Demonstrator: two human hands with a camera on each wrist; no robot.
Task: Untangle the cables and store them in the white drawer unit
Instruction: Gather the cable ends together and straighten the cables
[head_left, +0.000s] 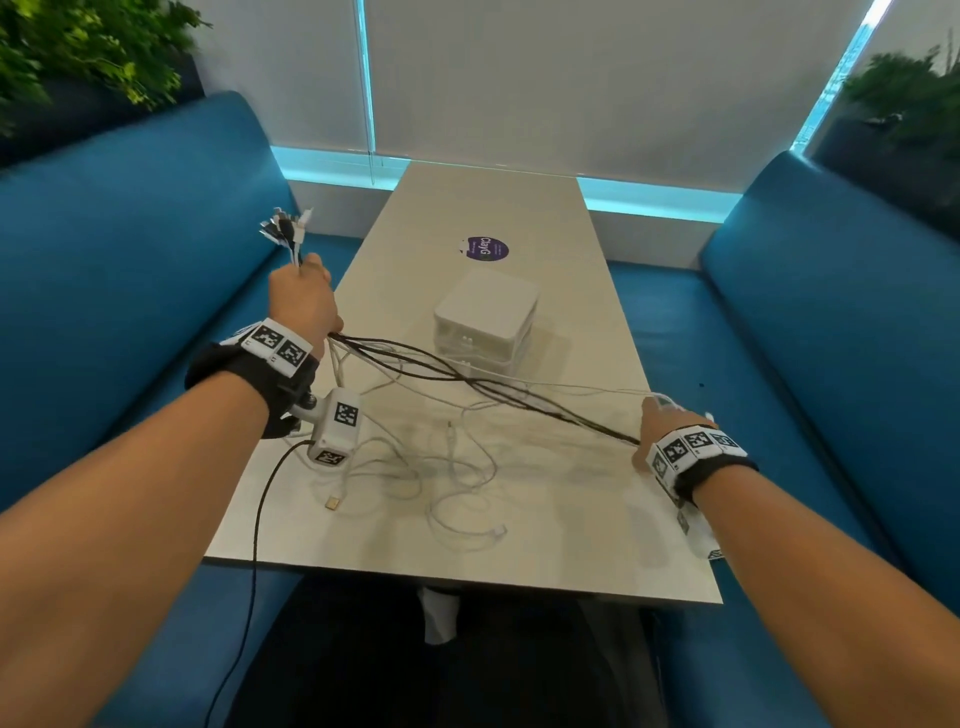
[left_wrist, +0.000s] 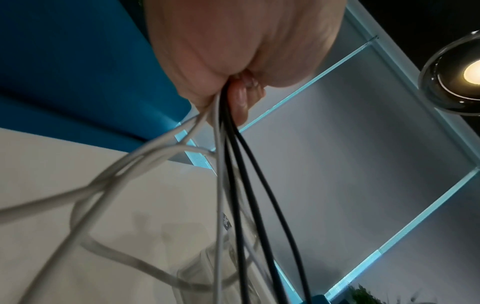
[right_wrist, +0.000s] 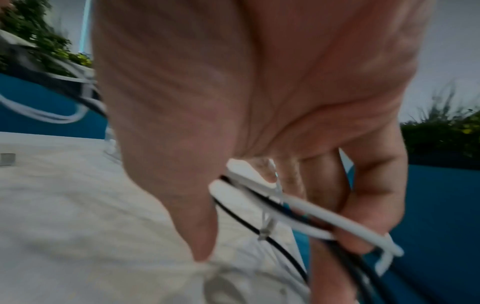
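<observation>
Head view: white drawer unit (head_left: 485, 322) shut.

Black and white cables (head_left: 467, 382), white drawer unit (head_left: 485, 317), blue benches (head_left: 130, 218)

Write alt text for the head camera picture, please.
Two hands stretch a bundle of black and white cables over a table: the left hand grips the plug ends, the right hand the other end. A white drawer unit stands behind.

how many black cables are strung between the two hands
3 show in the left wrist view, leaving the left hand side by side: black cables. In the head view they run across the table to the right hand; blur may hide another.
</observation>
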